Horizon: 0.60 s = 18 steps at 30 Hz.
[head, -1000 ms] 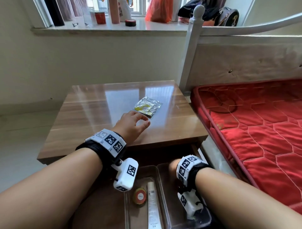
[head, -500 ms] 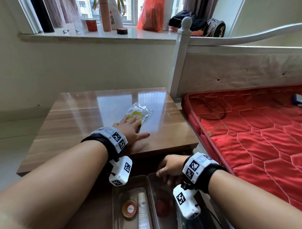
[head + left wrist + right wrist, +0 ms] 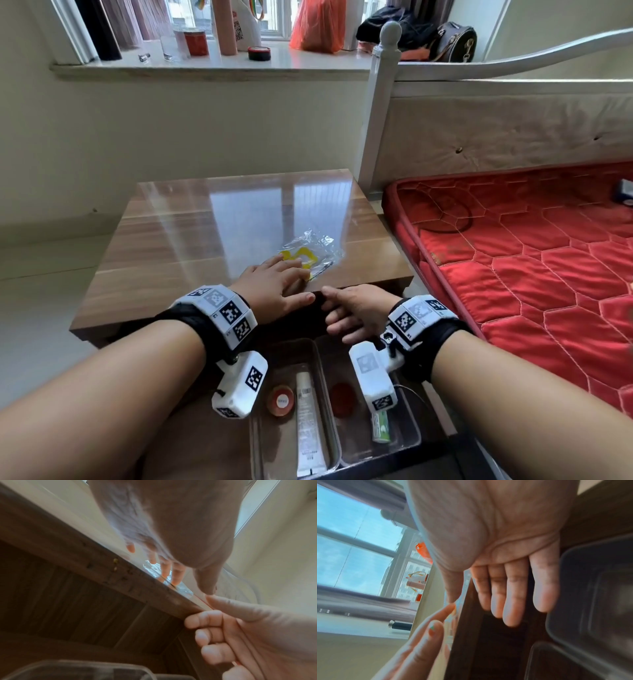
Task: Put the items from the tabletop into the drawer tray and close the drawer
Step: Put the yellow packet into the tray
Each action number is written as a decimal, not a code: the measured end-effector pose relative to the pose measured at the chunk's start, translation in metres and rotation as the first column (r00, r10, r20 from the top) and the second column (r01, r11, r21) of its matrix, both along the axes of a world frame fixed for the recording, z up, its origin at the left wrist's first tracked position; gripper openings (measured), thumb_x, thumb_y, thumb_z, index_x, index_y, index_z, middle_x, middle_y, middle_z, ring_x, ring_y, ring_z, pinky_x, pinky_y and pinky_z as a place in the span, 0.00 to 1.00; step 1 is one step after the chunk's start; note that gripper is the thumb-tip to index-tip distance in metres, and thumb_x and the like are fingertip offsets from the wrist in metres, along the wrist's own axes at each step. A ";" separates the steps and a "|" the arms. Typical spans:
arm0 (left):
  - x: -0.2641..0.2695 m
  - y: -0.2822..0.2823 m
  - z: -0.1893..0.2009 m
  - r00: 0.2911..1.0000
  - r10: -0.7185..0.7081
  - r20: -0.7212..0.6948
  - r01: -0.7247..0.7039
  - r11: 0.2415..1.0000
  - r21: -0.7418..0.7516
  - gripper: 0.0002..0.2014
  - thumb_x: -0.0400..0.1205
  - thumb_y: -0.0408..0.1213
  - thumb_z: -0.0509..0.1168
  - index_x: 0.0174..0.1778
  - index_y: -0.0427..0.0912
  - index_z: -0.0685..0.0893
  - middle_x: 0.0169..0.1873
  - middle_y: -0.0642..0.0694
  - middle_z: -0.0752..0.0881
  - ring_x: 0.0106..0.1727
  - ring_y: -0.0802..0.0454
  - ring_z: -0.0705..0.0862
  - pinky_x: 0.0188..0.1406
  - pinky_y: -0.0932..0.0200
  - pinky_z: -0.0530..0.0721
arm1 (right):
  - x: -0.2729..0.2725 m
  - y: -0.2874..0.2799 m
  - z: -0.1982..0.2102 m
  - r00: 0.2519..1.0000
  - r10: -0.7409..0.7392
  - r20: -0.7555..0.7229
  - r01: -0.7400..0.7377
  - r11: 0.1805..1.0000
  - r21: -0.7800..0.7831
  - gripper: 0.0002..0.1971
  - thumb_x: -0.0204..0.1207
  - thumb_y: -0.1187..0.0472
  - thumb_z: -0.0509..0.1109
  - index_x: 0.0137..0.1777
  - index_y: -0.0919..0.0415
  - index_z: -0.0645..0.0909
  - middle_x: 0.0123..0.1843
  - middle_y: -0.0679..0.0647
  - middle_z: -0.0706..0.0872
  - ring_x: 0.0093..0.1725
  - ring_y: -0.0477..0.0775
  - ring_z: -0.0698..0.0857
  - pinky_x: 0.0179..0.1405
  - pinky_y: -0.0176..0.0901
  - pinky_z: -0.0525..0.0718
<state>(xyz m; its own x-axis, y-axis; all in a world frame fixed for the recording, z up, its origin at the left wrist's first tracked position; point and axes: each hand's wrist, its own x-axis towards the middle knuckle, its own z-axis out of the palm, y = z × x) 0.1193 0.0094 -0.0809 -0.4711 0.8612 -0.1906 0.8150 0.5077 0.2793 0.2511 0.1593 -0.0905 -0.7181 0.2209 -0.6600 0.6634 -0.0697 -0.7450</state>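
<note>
A clear plastic packet (image 3: 318, 245) with a yellow piece inside lies near the front edge of the wooden tabletop (image 3: 191, 246). My left hand (image 3: 284, 274) lies flat on it, straight fingers (image 3: 165, 573) pressing the packet (image 3: 184, 590). My right hand (image 3: 335, 315) hovers at the table's front edge beside the left thumb, fingers (image 3: 511, 601) relaxed and holding nothing. Below, the drawer stands open with two clear trays. The left tray (image 3: 274, 442) holds a round orange tin (image 3: 281, 399) and a white tube (image 3: 308, 421). The right tray (image 3: 356, 442) holds a red round item (image 3: 342, 394) and a green-white tube (image 3: 380, 425).
A bed with a red mattress (image 3: 531, 260) and a white bedpost (image 3: 380, 113) stands close on the right. A windowsill (image 3: 212, 66) with bottles, a glass and an orange bag runs along the far wall. Pale floor (image 3: 41, 291) lies to the left.
My left hand reached forward and came down flat on the packet. My right hand rose out of the right tray to the table's front edge, empty.
</note>
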 end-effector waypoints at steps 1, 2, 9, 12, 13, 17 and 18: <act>0.003 -0.003 0.000 1.000 -0.015 0.013 0.015 0.999 0.029 0.36 0.71 0.72 0.51 0.75 0.62 0.67 0.82 0.59 0.61 0.84 0.54 0.51 0.81 0.42 0.54 | 0.000 -0.001 0.000 0.998 -0.062 -0.011 0.062 0.998 -0.016 0.21 0.76 0.39 0.64 0.49 0.58 0.80 0.37 0.52 0.84 0.34 0.47 0.87 0.31 0.41 0.84; 0.008 -0.006 0.000 0.999 -0.033 0.024 0.031 0.998 0.060 0.39 0.68 0.74 0.49 0.73 0.61 0.69 0.80 0.58 0.65 0.84 0.54 0.54 0.81 0.42 0.57 | 0.001 -0.003 -0.001 0.993 -0.117 -0.025 0.116 0.993 -0.032 0.22 0.75 0.39 0.65 0.49 0.59 0.81 0.40 0.53 0.86 0.38 0.49 0.88 0.34 0.45 0.85; 0.043 -0.029 -0.002 0.994 -0.104 0.033 0.098 0.984 0.146 0.36 0.68 0.70 0.50 0.71 0.59 0.73 0.77 0.58 0.70 0.82 0.55 0.60 0.79 0.44 0.61 | 0.006 -0.025 -0.001 0.892 -0.450 -0.045 0.429 0.874 -0.229 0.13 0.74 0.50 0.72 0.46 0.60 0.83 0.44 0.57 0.90 0.43 0.54 0.89 0.34 0.52 0.87; 0.056 -0.037 -0.004 0.992 -0.126 0.031 0.119 0.979 0.162 0.39 0.66 0.71 0.48 0.72 0.59 0.72 0.76 0.58 0.72 0.82 0.55 0.59 0.79 0.45 0.61 | 0.008 -0.029 0.000 0.834 -0.548 -0.061 0.526 0.824 -0.211 0.06 0.76 0.58 0.72 0.45 0.62 0.82 0.41 0.59 0.89 0.39 0.57 0.88 0.29 0.52 0.87; 0.059 -0.039 -0.004 0.991 -0.129 0.033 0.121 0.977 0.176 0.38 0.67 0.71 0.49 0.72 0.59 0.72 0.75 0.58 0.72 0.82 0.55 0.59 0.80 0.46 0.61 | 0.010 -0.029 0.001 0.828 -0.556 -0.076 0.539 0.825 -0.168 0.07 0.75 0.59 0.72 0.47 0.63 0.83 0.44 0.60 0.90 0.40 0.59 0.89 0.30 0.53 0.88; 0.068 -0.050 -0.005 0.991 -0.109 0.078 0.090 0.973 0.214 0.34 0.69 0.69 0.56 0.70 0.59 0.75 0.73 0.55 0.74 0.78 0.54 0.64 0.79 0.49 0.63 | 0.019 -0.020 0.001 0.911 -0.379 -0.162 0.398 0.911 0.108 0.09 0.72 0.57 0.75 0.42 0.60 0.79 0.45 0.55 0.87 0.46 0.58 0.87 0.38 0.56 0.90; 0.069 -0.054 -0.006 0.990 -0.100 0.101 0.078 0.976 0.203 0.32 0.70 0.67 0.59 0.69 0.58 0.75 0.73 0.54 0.73 0.78 0.53 0.64 0.79 0.49 0.63 | 0.025 -0.019 0.002 0.938 -0.314 -0.151 0.337 0.925 0.174 0.10 0.72 0.57 0.75 0.37 0.57 0.76 0.40 0.54 0.83 0.42 0.56 0.85 0.34 0.50 0.88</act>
<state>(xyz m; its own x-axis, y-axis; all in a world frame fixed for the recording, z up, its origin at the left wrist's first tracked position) 0.1886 -0.0442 -0.0872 -0.3766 0.9246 -0.0580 0.8132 0.3599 0.4574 0.2757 0.1404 -0.0883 -0.6548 0.5707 -0.4955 0.5350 -0.1131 -0.8373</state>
